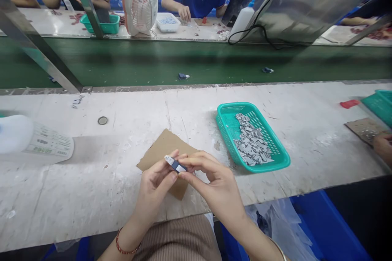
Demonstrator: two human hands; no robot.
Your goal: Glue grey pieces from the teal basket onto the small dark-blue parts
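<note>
Between both hands is a small dark blue and light grey plastic part (176, 164), whose exact kind I cannot make out. My left hand (157, 183) grips its left side between thumb and fingers. From the right, my right hand (211, 175) pinches the other end with thumb and fingertips. Both hands are over a piece of brown cardboard (165, 147) lying on the white table. To the right of the hands stands a green plastic basket (225, 130) with many small grey pieces (252, 142) in it.
A white bottle (39, 140) lies at the left, with a bottle cap (102, 120) beyond it. Similar blue parts (183, 76) rest on the green conveyor belt (137, 63). A co-worker's hand (382, 147) is at the right edge. Across the belt are a fan (142, 6) and other people. Blue bins (330, 224) stand below.
</note>
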